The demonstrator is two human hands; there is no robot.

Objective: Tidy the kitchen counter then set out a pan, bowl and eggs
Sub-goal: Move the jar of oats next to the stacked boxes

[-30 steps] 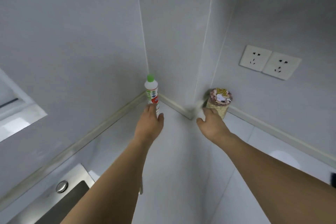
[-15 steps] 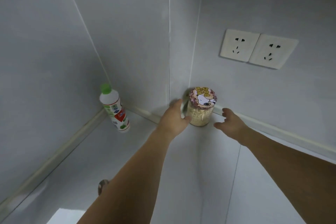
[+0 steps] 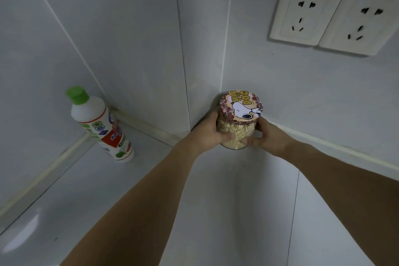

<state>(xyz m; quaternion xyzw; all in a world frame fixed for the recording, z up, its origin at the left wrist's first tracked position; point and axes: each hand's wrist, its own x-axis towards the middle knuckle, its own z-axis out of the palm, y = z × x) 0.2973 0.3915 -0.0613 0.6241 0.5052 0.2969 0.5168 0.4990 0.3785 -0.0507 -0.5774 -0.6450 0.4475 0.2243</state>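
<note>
- A clear glass jar (image 3: 236,134) stands upright on the white counter (image 3: 216,201), tucked into the inner corner where 2 grey tiled walls meet.
- The jar is filled with pale flaky grain that looks like oats, and it wears a round lid (image 3: 241,104) printed with a cartoon dog and yellow letters.
- The left hand (image 3: 208,134) grips the jar's left side: its fingers curl round the glass, and the thumb lies across the front near the base.
- The right hand (image 3: 268,138) grips the jar's right side, fingers wrapped behind the glass and thumb pointing in across the front, close to the left thumb.
- Whether the jar's base rests on the counter or is lifted just off it cannot be told from this angle.
- Both bare forearms reach in from the lower edge of the view and converge on the jar.
- A white plastic bottle (image 3: 101,125) with a green cap (image 3: 77,94) and a colourful label stands well to the left of the jar, near the other wall corner, apart from both hands.
- It looks tilted, though the wide lens may cause that.
- 2 white wall sockets (image 3: 333,21) sit side by side on the right-hand wall, above and to the right of the jar.
- A pale sealant strip (image 3: 323,146) runs along the joint between wall and counter.
</note>
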